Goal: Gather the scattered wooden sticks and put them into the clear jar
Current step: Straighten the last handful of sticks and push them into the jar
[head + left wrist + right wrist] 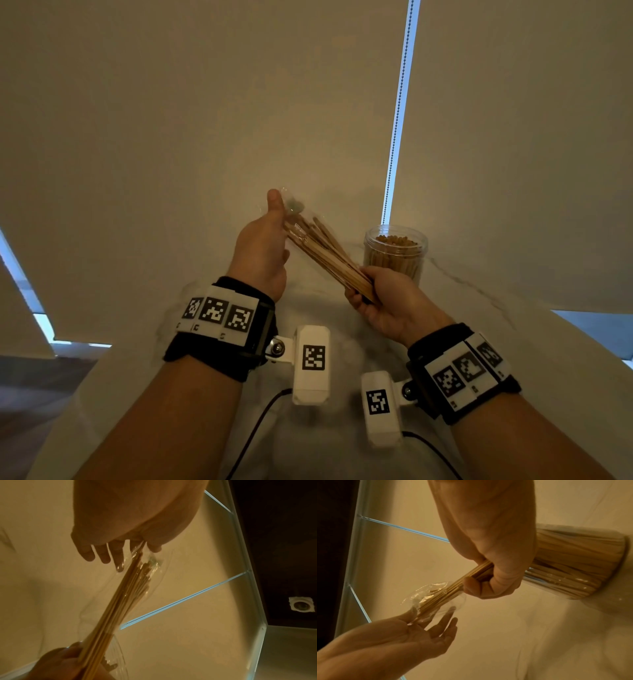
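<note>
A bundle of wooden sticks (325, 253) slants up to the left above the table. My right hand (368, 291) grips its near end in a fist. The far end sits in a clear plastic wrapper (291, 205), which my left hand (275, 222) pinches between thumb and fingers. The left wrist view shows the sticks (120, 601) running from the left hand (137, 545) down through the wrapper (154, 563). The clear jar (397, 253), packed with upright sticks, stands just behind my right hand. In the right wrist view the jar (573, 568) lies behind my right hand (488, 577).
A white marbled table (342, 342) lies under both hands. Beige roller blinds fill the background, with a beaded cord (397, 113) hanging in a bright gap behind the jar. Black cables (260, 421) run from the wrist cameras toward me.
</note>
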A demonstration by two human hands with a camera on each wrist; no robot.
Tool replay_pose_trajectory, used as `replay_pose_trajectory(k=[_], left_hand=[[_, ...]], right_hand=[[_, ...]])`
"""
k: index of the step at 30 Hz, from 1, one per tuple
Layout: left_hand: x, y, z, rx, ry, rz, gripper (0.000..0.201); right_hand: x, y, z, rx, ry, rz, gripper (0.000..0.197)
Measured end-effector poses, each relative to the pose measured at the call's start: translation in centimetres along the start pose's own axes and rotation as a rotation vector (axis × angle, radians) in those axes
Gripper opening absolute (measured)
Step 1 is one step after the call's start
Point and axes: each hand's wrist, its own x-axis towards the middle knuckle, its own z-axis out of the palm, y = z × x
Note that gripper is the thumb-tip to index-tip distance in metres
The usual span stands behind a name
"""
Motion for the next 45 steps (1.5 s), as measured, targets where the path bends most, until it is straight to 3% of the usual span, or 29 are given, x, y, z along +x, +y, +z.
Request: replay_pose_trajectory(k=[2, 6, 8, 13, 15, 17, 19, 23, 28, 32, 37, 45], left_hand=[[0.1, 0.0, -0.3, 0.008, -0.02, -0.032, 0.05], [0.0, 0.3, 0.0, -0.33, -0.047, -0.06, 0.045], [-0.1, 0.4, 0.0, -0.368, -0.051, -0.067, 0.043], [-0.3, 1.1, 0.1, -0.28, -0.076, -0.029, 0.042], [-0.2, 1.3, 0.1, -0.104, -0.015, -0.011, 0.037], [-0.2, 1.3, -0.1, 0.058, -0.038, -0.004, 0.033], [-0.2, 1.2, -0.3, 0.018, -0.113, 0.031, 0.029], [0.0, 1.1, -0.5, -0.068, -0.087, 0.12, 0.022], [0.0, 1.1, -0.7, 0.109, -0.047, 0.186, 0.018], [-0.3, 1.3, -0.3, -0.025, -0.108, 0.178, 0.01], [-0.1, 1.6, -0.5, -0.165, -0.163, 0.165, 0.016], [0.0, 1.8, -0.6, -0.186, -0.115, 0.125, 0.017]], right_hand=[[-0.1, 0.1, 0.0, 0.023, -0.018, 0.004, 0.031], [-0.4, 0.4, 0.3, 0.055, -0.068, 0.041, 0.029], [-0.6, 0.5, 0.6, 0.078, -0.087, 0.056, 0.031], [-0.7, 0.3, 0.5, 0.152, -0.119, 0.076, 0.034], [-0.5, 0.3, 0.4, 0.171, -0.118, 0.076, 0.034], [-0.4, 0.3, 0.3, 0.178, -0.112, 0.073, 0.033], [-0.3, 0.4, 0.2, 0.178, -0.121, 0.071, 0.031], [0.0, 0.6, 0.2, 0.173, -0.131, 0.057, 0.03], [-0.1, 0.6, 0.1, 0.062, -0.114, 0.04, 0.03], [0.0, 0.4, 0.3, -0.074, -0.107, 0.049, 0.033], [0.3, -0.3, -0.2, -0.033, -0.129, 0.018, 0.031], [0.0, -0.3, -0.5, -0.177, -0.133, -0.015, 0.034]])
